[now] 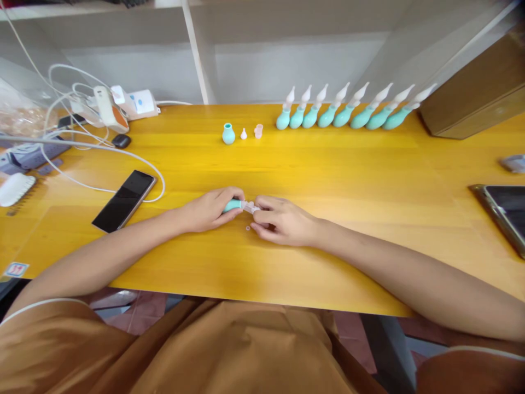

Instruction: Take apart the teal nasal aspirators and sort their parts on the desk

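Note:
My left hand grips a teal rubber bulb lying sideways just above the yellow wooden table. My right hand pinches the clear plastic tip at the bulb's mouth. A tiny clear ring lies on the table right below the two hands. Farther back stand a loose teal bulb, a small white tip and a clear cap. Behind them to the right, a row of several assembled teal bulbs with white tips lines the table's back edge.
A black phone lies left of my hands, with white cables, chargers and a white brush at the far left. A tablet sits at the right edge, a brown box at the back right.

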A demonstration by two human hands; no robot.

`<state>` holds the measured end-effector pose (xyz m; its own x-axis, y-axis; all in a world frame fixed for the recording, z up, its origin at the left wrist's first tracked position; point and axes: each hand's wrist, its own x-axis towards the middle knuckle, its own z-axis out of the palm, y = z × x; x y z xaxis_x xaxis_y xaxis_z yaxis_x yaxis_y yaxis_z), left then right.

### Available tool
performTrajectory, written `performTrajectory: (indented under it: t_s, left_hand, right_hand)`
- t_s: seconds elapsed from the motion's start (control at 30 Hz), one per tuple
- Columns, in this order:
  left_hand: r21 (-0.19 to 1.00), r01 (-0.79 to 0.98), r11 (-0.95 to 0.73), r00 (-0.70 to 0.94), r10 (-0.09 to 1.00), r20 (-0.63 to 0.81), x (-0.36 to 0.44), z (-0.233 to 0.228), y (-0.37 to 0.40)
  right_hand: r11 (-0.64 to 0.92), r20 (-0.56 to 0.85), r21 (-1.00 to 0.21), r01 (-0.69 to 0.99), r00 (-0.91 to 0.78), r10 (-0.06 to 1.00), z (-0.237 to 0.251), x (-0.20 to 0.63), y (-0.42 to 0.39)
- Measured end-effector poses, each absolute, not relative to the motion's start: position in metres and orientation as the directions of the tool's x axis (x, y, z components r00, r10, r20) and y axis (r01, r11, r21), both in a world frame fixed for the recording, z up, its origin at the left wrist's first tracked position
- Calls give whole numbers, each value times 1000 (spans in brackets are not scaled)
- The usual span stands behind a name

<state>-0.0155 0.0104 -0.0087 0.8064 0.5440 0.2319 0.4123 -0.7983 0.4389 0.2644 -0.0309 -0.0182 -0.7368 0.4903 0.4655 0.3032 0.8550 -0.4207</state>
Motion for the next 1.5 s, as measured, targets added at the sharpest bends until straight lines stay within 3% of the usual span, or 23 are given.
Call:
performTrajectory:
  t_s: [0.73,1.23,1.5]
  left_hand:
    - [440,385,-811,849,498,174,-18,-11,6]
    - [279,331,-902,913,381,149,-17,-1,0]
    - [279,265,-923,927,324,190,-17,-4,0]
  right_hand:
    - [929,509,-260,263,-780,363,-26,266,-28]
    - [954,441,-214,210,-851,286,-25,268,-29]
    - [963,407,-199,183,-878,251,-21,269,-30]
